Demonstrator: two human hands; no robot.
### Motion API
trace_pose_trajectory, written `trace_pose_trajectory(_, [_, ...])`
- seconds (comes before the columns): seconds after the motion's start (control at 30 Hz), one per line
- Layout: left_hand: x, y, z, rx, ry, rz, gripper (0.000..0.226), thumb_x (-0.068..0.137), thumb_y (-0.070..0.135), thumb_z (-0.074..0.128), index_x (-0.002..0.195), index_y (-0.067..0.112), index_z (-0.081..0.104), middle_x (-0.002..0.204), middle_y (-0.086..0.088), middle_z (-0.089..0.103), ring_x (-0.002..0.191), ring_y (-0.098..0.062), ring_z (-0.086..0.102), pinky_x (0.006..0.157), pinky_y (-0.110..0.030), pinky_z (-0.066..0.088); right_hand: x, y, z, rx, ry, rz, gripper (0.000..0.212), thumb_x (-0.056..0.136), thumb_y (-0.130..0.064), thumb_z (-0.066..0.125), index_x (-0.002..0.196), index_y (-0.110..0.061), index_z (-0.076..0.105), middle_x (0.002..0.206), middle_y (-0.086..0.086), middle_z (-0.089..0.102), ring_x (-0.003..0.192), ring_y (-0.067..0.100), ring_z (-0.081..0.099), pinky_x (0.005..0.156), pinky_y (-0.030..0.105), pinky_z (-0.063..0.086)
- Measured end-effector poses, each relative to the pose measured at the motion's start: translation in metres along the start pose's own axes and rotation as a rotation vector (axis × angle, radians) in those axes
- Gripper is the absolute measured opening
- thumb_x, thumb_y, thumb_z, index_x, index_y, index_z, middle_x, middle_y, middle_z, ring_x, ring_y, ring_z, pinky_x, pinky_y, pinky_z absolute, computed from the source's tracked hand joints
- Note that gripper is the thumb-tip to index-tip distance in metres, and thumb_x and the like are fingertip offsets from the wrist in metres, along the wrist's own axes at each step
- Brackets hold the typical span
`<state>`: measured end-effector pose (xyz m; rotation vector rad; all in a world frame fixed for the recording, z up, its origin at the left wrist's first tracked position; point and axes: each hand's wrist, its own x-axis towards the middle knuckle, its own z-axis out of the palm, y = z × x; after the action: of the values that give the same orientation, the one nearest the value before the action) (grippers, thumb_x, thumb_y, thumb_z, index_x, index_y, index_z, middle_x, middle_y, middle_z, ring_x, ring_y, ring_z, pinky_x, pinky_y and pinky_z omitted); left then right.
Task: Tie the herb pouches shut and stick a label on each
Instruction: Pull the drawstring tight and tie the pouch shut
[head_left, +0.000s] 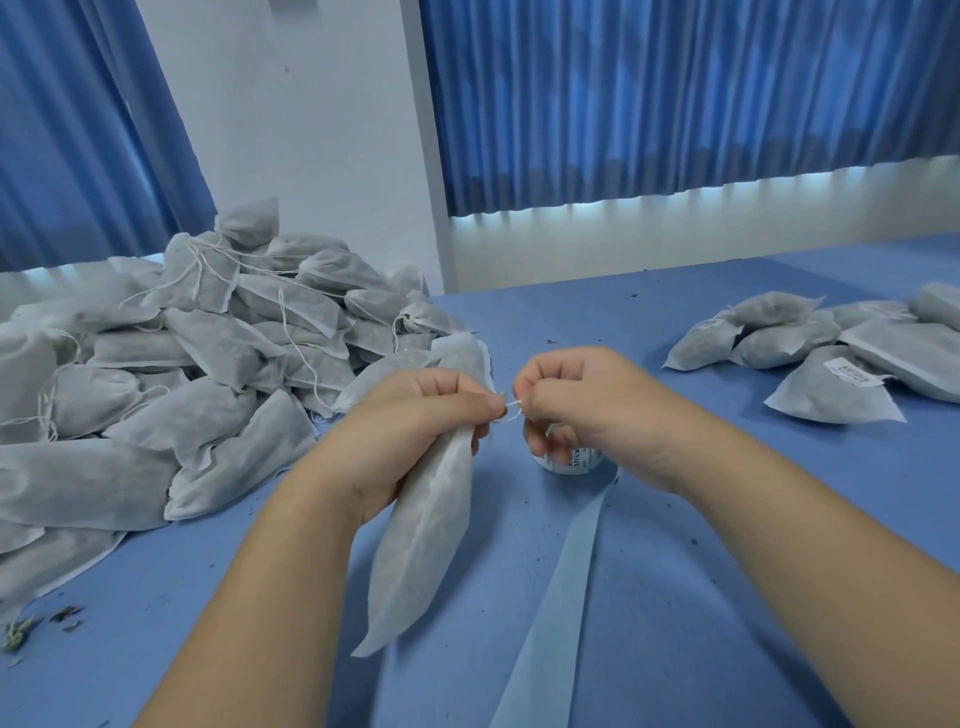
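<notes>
A: White non-woven herb pouch (426, 540), long and flat, held upright-ish over the blue cloth-covered table (675, 597), near centre. Left hand (415, 431) is wrapped around its upper part, fingers closed on the neck.

B: String?

A: Thin white drawstring (511, 408) runs between the two hands. Right hand (576, 405) has thumb and forefinger pinched on its end, other fingers curled in. Left thumb and forefinger pinch the other side. Knot state: can't tell, too small.

B: Labels?

A: Small roll of printed white labels (571, 460) sits on the table just under the right hand, mostly hidden by it. Pale blue backing strip (556, 597) trails from it toward the near edge.

B: Stock?

A: Big heap of untied white pouches with loose strings (182, 364) on the left. Smaller group of flat pouches carrying white labels (831, 358) far right, well apart from the hands. Dried herb crumbs (36, 623) near left.
</notes>
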<state>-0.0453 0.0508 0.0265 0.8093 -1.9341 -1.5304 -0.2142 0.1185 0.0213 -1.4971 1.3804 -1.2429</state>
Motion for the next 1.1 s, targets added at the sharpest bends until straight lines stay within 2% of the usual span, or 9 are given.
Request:
trace_pose_trajectory(0.07, [0.000,0.000,0.001,0.016,0.018,-0.003,0.014,0.068,0.029,0.073,0.068,0.016,0.069,0.061,-0.001,0.059,0.054,-0.013,0.051,0.056,-0.024,0.040,0.001,0.001,0.000,0.060,0.006,-0.008,0.004,0.069,-0.024,0.060,0.066,-0.020,0.060,0.058,-0.004,0.058,0.056,0.017,0.061,0.051,0.026,0.043])
trace_pose_trajectory(0.17, [0.001,0.000,0.002,0.027,0.046,-0.005,0.015,0.069,0.032,0.072,0.067,0.017,0.069,0.062,-0.001,0.058,0.054,-0.013,0.050,0.057,-0.027,0.037,0.000,0.002,0.000,0.122,-0.002,-0.019,0.022,0.073,-0.021,0.075,0.081,-0.015,0.056,0.069,-0.004,0.064,0.062,0.021,0.067,0.049,0.025,0.046])
trace_pose_trajectory(0.3, [0.001,0.000,0.002,0.048,0.085,0.003,0.018,0.071,0.034,0.069,0.070,0.016,0.066,0.064,0.002,0.059,0.058,-0.011,0.049,0.059,-0.026,0.035,-0.001,-0.001,0.001,0.140,0.047,-0.046,0.021,0.083,-0.005,0.072,0.093,-0.011,0.054,0.074,0.006,0.068,0.061,0.020,0.067,0.053,0.026,0.049])
trace_pose_trajectory(0.47, [0.000,0.001,0.004,0.083,0.137,0.003,0.017,0.072,0.035,0.073,0.070,0.019,0.068,0.066,0.006,0.061,0.066,-0.012,0.050,0.066,-0.030,0.035,0.002,-0.001,0.003,0.026,0.139,-0.104,0.017,0.082,0.000,0.070,0.089,-0.011,0.059,0.064,0.000,0.066,0.057,0.015,0.066,0.053,0.025,0.052])
trace_pose_trajectory(0.6, [0.001,0.000,0.005,0.174,0.184,0.005,0.019,0.084,0.032,0.074,0.076,0.015,0.070,0.067,0.007,0.061,0.069,-0.012,0.049,0.069,-0.030,0.034,0.003,0.001,0.008,-0.275,0.231,-0.197,0.023,0.083,-0.007,0.066,0.079,-0.030,0.069,0.063,-0.010,0.065,0.056,0.009,0.066,0.058,0.029,0.052])
trace_pose_trajectory(0.73, [0.002,0.000,0.009,0.292,0.260,0.043,0.020,0.087,0.027,0.071,0.074,0.013,0.068,0.069,0.004,0.061,0.061,-0.007,0.047,0.052,-0.013,0.035,0.001,0.003,0.010,-0.440,0.248,-0.196,0.031,0.084,-0.012,0.064,0.067,-0.037,0.067,0.069,-0.018,0.065,0.062,0.009,0.064,0.058,0.022,0.050])
trace_pose_trajectory(0.9, [0.004,-0.002,0.016,0.453,0.375,0.136,0.018,0.086,0.026,0.073,0.071,0.018,0.068,0.053,0.021,0.056,0.049,0.005,0.048,0.049,-0.005,0.035,0.004,0.007,0.009,-0.417,0.216,-0.083,0.021,0.090,-0.017,0.061,0.074,-0.029,0.067,0.057,-0.011,0.061,0.047,0.001,0.058,0.045,0.012,0.042])
trace_pose_trajectory(1.0, [0.004,-0.001,0.018,0.497,0.403,0.190,0.014,0.086,0.021,0.073,0.072,0.019,0.071,0.061,0.017,0.063,0.058,0.011,0.053,0.056,-0.003,0.038,0.004,0.008,0.008,-0.408,0.201,-0.049,0.014,0.090,-0.019,0.061,0.078,-0.019,0.068,0.056,-0.008,0.063,0.044,0.002,0.050,0.045,0.015,0.041])
trace_pose_trajectory(1.1, [0.004,0.000,0.018,0.482,0.391,0.196,0.013,0.086,0.020,0.073,0.073,0.019,0.073,0.060,0.017,0.062,0.057,0.009,0.053,0.054,-0.004,0.038,0.005,0.008,0.008,-0.384,0.192,-0.039,0.014,0.090,-0.021,0.062,0.078,-0.018,0.069,0.055,-0.009,0.063,0.049,0.003,0.054,0.048,0.017,0.043])
